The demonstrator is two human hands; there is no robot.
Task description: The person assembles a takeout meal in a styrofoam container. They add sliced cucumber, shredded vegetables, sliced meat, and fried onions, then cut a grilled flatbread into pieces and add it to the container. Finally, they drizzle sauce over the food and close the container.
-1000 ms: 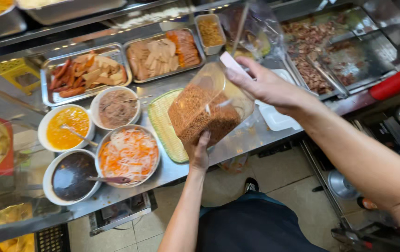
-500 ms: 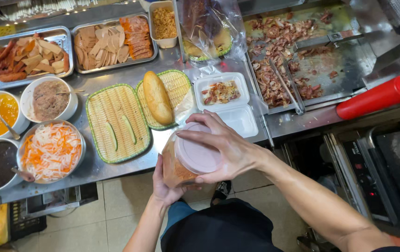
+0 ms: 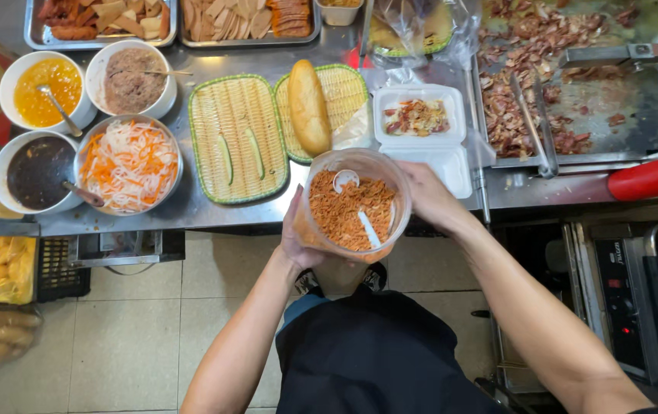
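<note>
- Stainless steel counter (image 3: pixel 214 211) runs just beyond the fingers, carrying everything else.
- The griddle (image 3: pixel 636 115), beyond and to the right of the right hand (image 3: pixel 430 198), holds chopped browned meat with tongs (image 3: pixel 534 126) lying on it.
- Two woven trays sit beyond the fingertips: the nearer-left tray (image 3: pixel 237 138) bears two cucumber strips, the other a whole uncut baguette (image 3: pixel 309 107).
- The white foam box (image 3: pixel 419 126), just past the right fingers, lies open with a little meat in it.
- The clear plastic jar (image 3: pixel 353 205) of orange-brown shreds is lidless, a white spoon (image 3: pixel 367 228) lying inside; the left hand (image 3: pixel 298 239) cups its side and base, the right wraps the opposite wall, both sets of fingers closed round it.
- Judging by this, the jar is open and ready, but nothing is scooped out and the bread remains unfilled.
</note>
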